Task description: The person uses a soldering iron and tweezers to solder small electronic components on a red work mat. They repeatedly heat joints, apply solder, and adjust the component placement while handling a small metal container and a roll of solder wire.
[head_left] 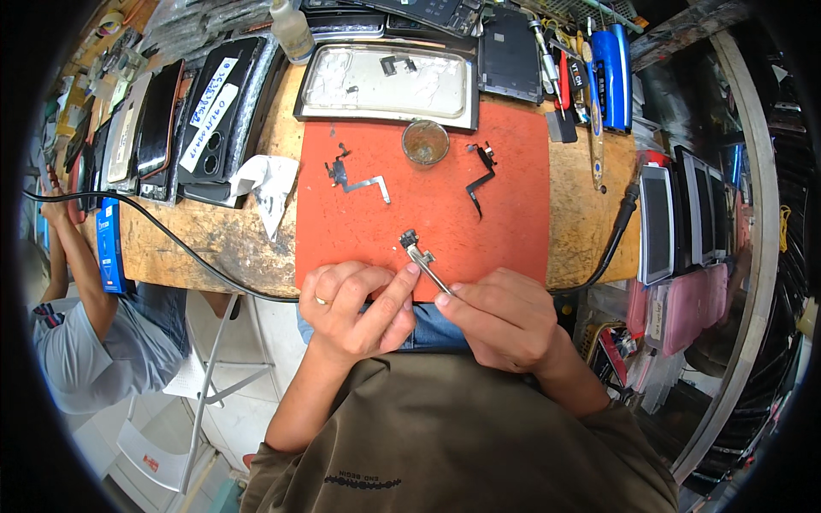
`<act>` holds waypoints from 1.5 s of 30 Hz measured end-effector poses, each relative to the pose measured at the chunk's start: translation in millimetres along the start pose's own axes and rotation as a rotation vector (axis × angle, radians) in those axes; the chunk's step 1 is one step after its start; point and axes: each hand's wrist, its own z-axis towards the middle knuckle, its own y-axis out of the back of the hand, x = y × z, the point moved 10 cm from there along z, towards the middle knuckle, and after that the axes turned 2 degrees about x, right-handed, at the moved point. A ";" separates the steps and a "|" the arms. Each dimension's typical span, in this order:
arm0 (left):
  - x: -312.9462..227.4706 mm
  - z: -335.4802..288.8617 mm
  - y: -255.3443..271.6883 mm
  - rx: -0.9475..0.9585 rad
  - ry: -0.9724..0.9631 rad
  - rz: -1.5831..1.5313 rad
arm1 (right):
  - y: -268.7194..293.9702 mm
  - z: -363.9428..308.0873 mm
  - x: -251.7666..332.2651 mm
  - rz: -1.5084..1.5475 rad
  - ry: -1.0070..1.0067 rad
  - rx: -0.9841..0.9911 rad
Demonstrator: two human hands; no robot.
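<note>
My left hand (357,301), with a ring on one finger, is closed in a pinch near the front edge of the orange mat (513,231). At its fingertips is a small phone flex cable part (409,240) with a dark component at its far end. My right hand (506,318) grips thin metal tweezers (439,283), whose tips reach to the part. Two similar pieces lie farther off on the mat: a silvery flex cable (368,181) at left and a black flex cable (479,181) at right. A small glass jar (425,144) with brownish contents stands between them.
Behind the mat sits a light tray (385,103) with small dark parts. Phones (209,128) are stacked at left beside crumpled white tissue (267,184). A black cable (162,227) crosses the bench. Brushes and tools (590,77) stand back right. Another person (111,333) sits at left.
</note>
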 end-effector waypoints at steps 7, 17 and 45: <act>0.4 -1.8 -0.2 -0.033 0.005 -0.018 | 65.6 -2.6 -24.7 -0.283 -0.125 -0.217; -1.7 0.0 -0.2 -0.008 0.009 0.000 | 86.8 3.5 -70.7 -0.593 -0.282 -0.015; -5.9 11.6 10.7 0.009 0.039 -0.087 | 104.2 -59.7 -38.9 -0.502 -0.253 -0.406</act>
